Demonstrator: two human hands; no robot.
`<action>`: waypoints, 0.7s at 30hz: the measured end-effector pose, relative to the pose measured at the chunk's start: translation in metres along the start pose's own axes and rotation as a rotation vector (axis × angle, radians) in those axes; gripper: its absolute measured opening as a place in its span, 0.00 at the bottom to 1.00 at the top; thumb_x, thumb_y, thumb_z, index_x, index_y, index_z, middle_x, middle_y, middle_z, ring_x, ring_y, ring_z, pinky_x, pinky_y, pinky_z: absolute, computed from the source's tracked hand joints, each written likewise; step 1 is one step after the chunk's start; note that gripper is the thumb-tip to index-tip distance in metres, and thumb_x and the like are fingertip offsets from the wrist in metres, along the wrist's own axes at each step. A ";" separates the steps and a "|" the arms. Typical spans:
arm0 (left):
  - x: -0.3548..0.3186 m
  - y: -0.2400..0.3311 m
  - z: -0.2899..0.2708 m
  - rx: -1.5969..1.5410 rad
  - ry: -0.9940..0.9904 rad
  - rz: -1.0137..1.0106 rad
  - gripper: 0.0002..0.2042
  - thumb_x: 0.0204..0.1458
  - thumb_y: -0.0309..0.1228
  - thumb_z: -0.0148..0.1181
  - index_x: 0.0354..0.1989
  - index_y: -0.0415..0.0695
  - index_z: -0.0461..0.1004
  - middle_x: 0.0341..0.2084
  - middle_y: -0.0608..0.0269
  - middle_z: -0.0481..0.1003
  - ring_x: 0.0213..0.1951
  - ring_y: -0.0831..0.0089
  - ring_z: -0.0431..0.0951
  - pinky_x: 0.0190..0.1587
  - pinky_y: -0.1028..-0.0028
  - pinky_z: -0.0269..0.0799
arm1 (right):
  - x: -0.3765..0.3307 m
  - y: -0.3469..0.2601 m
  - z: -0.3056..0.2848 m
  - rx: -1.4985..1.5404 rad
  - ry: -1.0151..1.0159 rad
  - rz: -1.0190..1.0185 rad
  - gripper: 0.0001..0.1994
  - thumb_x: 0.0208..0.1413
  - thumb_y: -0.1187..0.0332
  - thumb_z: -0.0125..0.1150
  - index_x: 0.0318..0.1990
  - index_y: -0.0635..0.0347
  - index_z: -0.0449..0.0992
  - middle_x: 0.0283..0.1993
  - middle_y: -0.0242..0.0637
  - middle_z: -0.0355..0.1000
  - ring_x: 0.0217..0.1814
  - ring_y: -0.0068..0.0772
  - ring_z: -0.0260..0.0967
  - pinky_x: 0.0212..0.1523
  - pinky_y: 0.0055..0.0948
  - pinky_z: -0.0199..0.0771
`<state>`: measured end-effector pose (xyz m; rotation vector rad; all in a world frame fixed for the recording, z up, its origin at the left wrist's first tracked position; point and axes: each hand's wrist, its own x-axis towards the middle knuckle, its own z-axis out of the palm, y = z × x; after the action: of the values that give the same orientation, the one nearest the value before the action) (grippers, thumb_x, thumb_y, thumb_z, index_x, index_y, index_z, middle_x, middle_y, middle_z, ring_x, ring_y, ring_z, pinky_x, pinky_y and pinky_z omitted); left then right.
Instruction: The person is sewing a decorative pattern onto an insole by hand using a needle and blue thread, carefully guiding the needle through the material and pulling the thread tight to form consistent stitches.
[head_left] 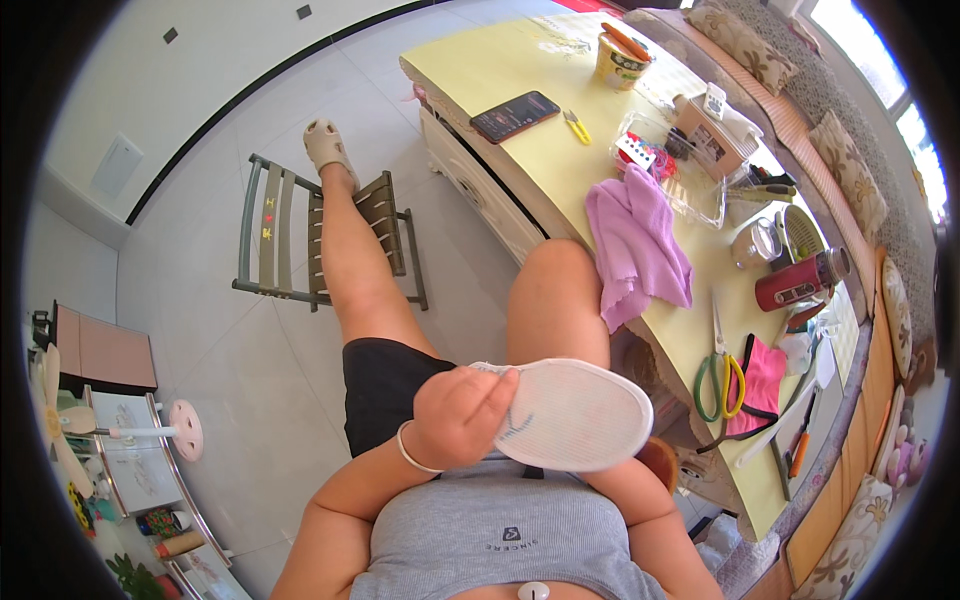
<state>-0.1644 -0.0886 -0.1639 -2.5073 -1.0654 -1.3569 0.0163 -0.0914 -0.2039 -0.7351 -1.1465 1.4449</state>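
Note:
My left hand (pixel 455 415) is closed on one end of a white insole (pixel 580 415), held over my lap. Its thumb and fingers pinch the edge, and a few blue pen-like strokes mark the fabric close to the fingertips. The broad end points right. My right forearm (pixel 645 495) rises behind the insole, which hides my right hand, so its fingers do not show. On the table beside my knee, a purple towel (pixel 640 240) lies crumpled. Scissors (pixel 720 370) with green and yellow handles rest next to a pink cloth piece (pixel 760 385) with black trim.
The yellow-topped table (pixel 560 160) on the right carries a phone (pixel 515 117), yellow snips (pixel 576 126), a paper tub (pixel 622 60), a clear tray (pixel 690 190), a glass jar (pixel 757 243) and a red flask (pixel 800 280). My outstretched foot rests on a folding chair (pixel 270 230); a fan (pixel 70 420) stands left.

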 end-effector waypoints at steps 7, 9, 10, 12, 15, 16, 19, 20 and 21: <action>0.000 0.005 -0.004 0.127 0.054 0.072 0.22 0.31 0.27 0.59 0.39 0.31 0.77 0.30 0.57 0.73 0.25 0.66 0.75 0.27 0.73 0.71 | 0.001 -0.018 0.011 0.089 0.086 0.119 0.05 0.48 0.68 0.68 0.31 0.51 0.77 0.39 0.28 0.76 0.38 0.24 0.72 0.35 0.25 0.71; 0.002 0.007 -0.008 0.125 0.052 0.071 0.21 0.31 0.27 0.59 0.39 0.30 0.78 0.29 0.57 0.73 0.26 0.66 0.75 0.28 0.73 0.71 | 0.001 -0.020 0.016 0.181 0.023 0.070 0.03 0.49 0.67 0.68 0.30 0.50 0.78 0.37 0.27 0.76 0.37 0.24 0.72 0.33 0.25 0.71; 0.002 0.006 -0.008 0.128 0.063 0.073 0.21 0.31 0.27 0.59 0.39 0.31 0.78 0.29 0.57 0.73 0.26 0.66 0.75 0.28 0.73 0.72 | 0.000 -0.010 0.015 0.478 -0.038 0.088 0.03 0.50 0.67 0.67 0.30 0.50 0.78 0.37 0.27 0.76 0.37 0.24 0.72 0.34 0.25 0.71; 0.005 0.005 -0.010 0.129 0.088 0.087 0.21 0.32 0.27 0.59 0.39 0.31 0.78 0.29 0.57 0.73 0.26 0.66 0.75 0.28 0.73 0.72 | -0.004 0.024 0.006 1.070 -0.160 0.117 0.02 0.52 0.67 0.66 0.31 0.51 0.79 0.36 0.26 0.76 0.36 0.24 0.73 0.34 0.25 0.71; 0.005 0.003 -0.008 0.075 0.136 0.084 0.20 0.32 0.26 0.60 0.38 0.31 0.77 0.29 0.56 0.73 0.26 0.65 0.75 0.28 0.72 0.72 | -0.021 0.092 -0.049 1.457 -0.250 0.214 0.06 0.58 0.64 0.58 0.39 0.54 0.75 0.42 0.28 0.74 0.42 0.27 0.71 0.42 0.28 0.70; 0.003 0.003 -0.005 0.020 0.136 0.070 0.19 0.33 0.26 0.60 0.38 0.31 0.77 0.29 0.56 0.73 0.26 0.65 0.75 0.28 0.72 0.72 | -0.021 0.073 -0.042 1.123 -0.175 0.165 0.06 0.57 0.66 0.57 0.38 0.55 0.76 0.41 0.29 0.74 0.42 0.26 0.71 0.42 0.27 0.71; 0.002 0.005 -0.001 -0.135 0.113 -0.002 0.17 0.35 0.25 0.62 0.38 0.32 0.77 0.27 0.56 0.73 0.26 0.64 0.75 0.28 0.72 0.72 | 0.003 -0.010 -0.007 -0.193 -0.045 0.045 0.04 0.56 0.72 0.57 0.36 0.59 0.77 0.38 0.31 0.75 0.39 0.24 0.73 0.41 0.23 0.71; 0.004 0.002 -0.004 -0.179 0.097 -0.043 0.17 0.36 0.25 0.63 0.38 0.33 0.77 0.27 0.56 0.74 0.26 0.63 0.76 0.28 0.72 0.72 | 0.007 -0.019 -0.003 -0.332 -0.033 0.038 0.05 0.55 0.74 0.56 0.36 0.60 0.78 0.37 0.32 0.75 0.39 0.24 0.73 0.41 0.21 0.72; 0.006 -0.001 -0.006 -0.221 0.082 -0.085 0.16 0.37 0.25 0.64 0.38 0.34 0.77 0.26 0.56 0.74 0.26 0.62 0.76 0.28 0.71 0.73 | 0.009 -0.021 0.001 -0.083 0.041 0.102 0.05 0.56 0.74 0.57 0.38 0.63 0.77 0.39 0.32 0.74 0.42 0.24 0.72 0.44 0.22 0.71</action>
<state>-0.1668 -0.0874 -0.1555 -2.5547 -1.0705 -1.6715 0.0206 -0.0843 -0.1828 -0.8886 -1.1572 1.4671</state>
